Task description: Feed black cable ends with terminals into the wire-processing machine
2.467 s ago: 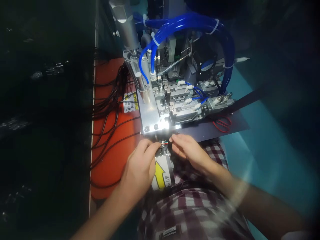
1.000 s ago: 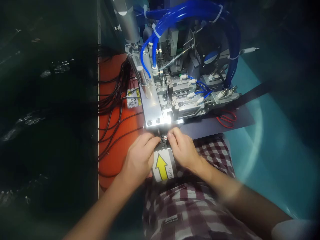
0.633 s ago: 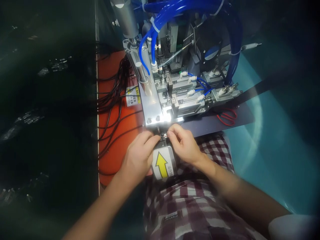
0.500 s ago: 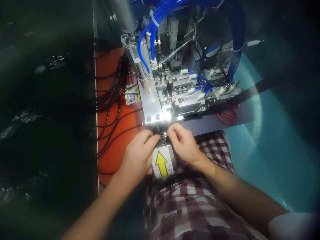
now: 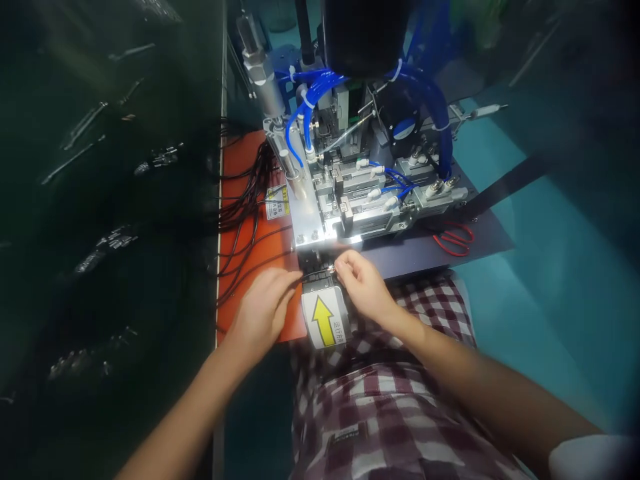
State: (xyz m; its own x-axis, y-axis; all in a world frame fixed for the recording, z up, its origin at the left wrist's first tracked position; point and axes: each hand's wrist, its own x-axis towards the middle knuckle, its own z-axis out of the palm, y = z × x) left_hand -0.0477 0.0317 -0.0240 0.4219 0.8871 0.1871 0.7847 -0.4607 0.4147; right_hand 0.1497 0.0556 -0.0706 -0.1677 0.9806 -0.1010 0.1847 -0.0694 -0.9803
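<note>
My right hand (image 5: 365,287) pinches a small shiny metal piece (image 5: 331,269), like a cable connector, above a black track. From that piece a thin cable (image 5: 316,273) seems to run to the fingertips of my left hand (image 5: 265,308), which are pressed together at the track's left side. Just below my fingers lies a white label (image 5: 324,320) with a yellow arrow. Directly beyond them rises the machine's metal plate (image 5: 310,223). My fingers partly hide the small parts.
Pneumatic cylinders (image 5: 380,217) with blue air tubes (image 5: 320,87) stand ahead. Black cables (image 5: 250,193) cross the orange mat (image 5: 237,233) at left. Red-handled scissors (image 5: 455,240) lie on the dark base (image 5: 483,237) at right. Checkered cloth (image 5: 380,413) covers my lap.
My left hand has moved left, away from my right hand, and a thin line of cable shows between them. My right hand keeps its pinch. The camera view has shifted.
</note>
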